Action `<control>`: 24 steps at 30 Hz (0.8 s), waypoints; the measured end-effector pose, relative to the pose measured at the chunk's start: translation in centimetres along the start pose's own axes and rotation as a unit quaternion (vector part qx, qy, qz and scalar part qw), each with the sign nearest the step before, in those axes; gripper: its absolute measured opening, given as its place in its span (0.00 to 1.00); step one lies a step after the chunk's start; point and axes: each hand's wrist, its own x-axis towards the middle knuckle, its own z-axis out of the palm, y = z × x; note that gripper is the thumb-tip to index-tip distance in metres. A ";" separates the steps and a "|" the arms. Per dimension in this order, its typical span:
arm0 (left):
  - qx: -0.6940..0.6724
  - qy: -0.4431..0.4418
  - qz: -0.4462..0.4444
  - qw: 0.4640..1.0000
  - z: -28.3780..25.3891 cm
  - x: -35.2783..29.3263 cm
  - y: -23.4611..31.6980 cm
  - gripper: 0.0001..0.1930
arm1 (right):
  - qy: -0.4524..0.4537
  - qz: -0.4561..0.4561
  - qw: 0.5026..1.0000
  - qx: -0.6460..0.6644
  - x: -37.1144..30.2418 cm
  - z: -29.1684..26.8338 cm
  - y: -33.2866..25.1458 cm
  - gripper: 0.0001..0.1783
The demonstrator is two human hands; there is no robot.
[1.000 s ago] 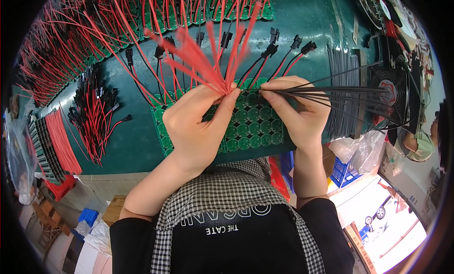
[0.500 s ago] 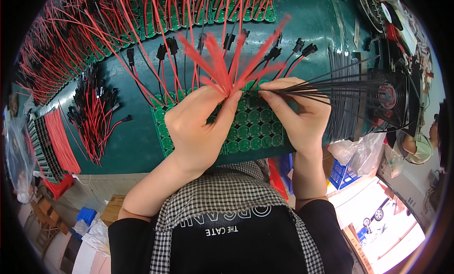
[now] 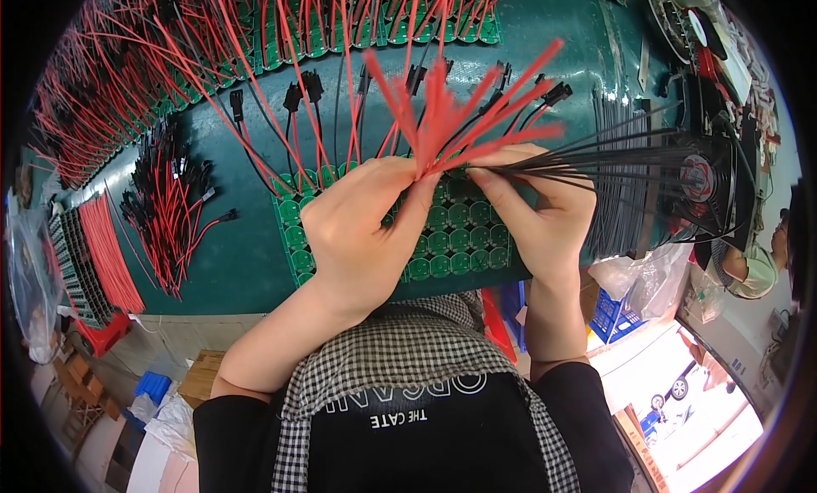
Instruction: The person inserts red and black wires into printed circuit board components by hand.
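Note:
Pinched in my left hand [image 3: 362, 225] is a fanned bundle of red wires [image 3: 442, 110], its upper ends blurred by motion. My right hand [image 3: 545, 208] pinches a bundle of black wires [image 3: 613, 159] that spreads out to the right. Both sets of fingertips are close together above a panel of round green circuit boards [image 3: 455, 229], partly hidden by my hands. Along the panel's far edge stand red and black wire pairs with black plug connectors [image 3: 313, 86].
Rows of boards with red wires [image 3: 306, 21] fill the table's far side. At left lie a pile of connector leads [image 3: 170, 212] and red wires [image 3: 111, 255]. Black wires [image 3: 617, 212] and a fan [image 3: 702, 178] are at right. Another person [image 3: 757, 267] is at far right.
The red wire bundle has swung to the right, and my left hand has shifted slightly right with it. My right hand and the black wires have hardly moved.

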 end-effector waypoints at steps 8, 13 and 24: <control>0.008 0.002 0.026 1.000 0.3 0.2 -0.1 0.07 | -0.012 -0.024 0.994 -0.104 0.4 0.3 -1.3 0.05; 0.034 -0.009 0.050 0.998 0.5 0.2 -0.1 0.08 | 0.014 -0.027 0.992 -0.119 0.5 0.7 -2.4 0.04; 0.048 -0.029 0.002 0.998 0.8 0.5 0.5 0.07 | 0.019 0.018 0.996 -0.083 0.9 -0.7 -2.5 0.04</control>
